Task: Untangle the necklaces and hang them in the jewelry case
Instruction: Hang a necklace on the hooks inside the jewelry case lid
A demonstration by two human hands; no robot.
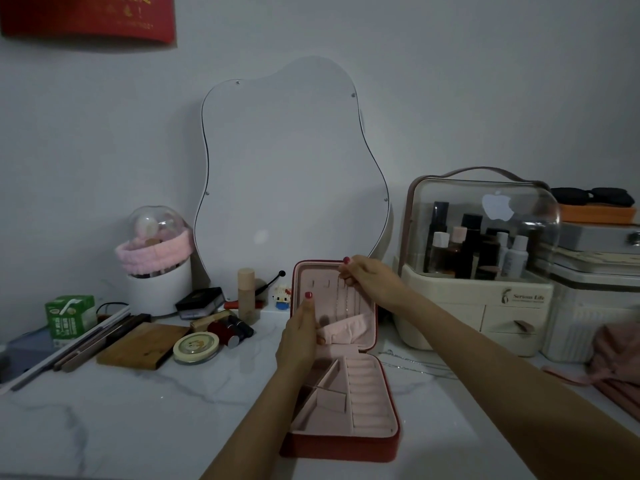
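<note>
White marble table (138,420) carries the open jewelry case (360,403) at centre. Left of case: tin (196,347), wood block (142,344), green carton (70,315). Right of case: thin chain (415,365), cosmetics organizer (478,306); mirror (291,168) behind.

We see a jewelry case (341,445) with a dark red shell and pale pink lining, its pink pocket flap just below the right grip (348,273). Both hands wear red nail polish, the left hand (299,336) included. The surface (138,420) is white marble with grey veins. Left of the grips lie a green carton (69,315), a brown wooden board (142,344) and a cream-lidded tin (195,346).
</note>
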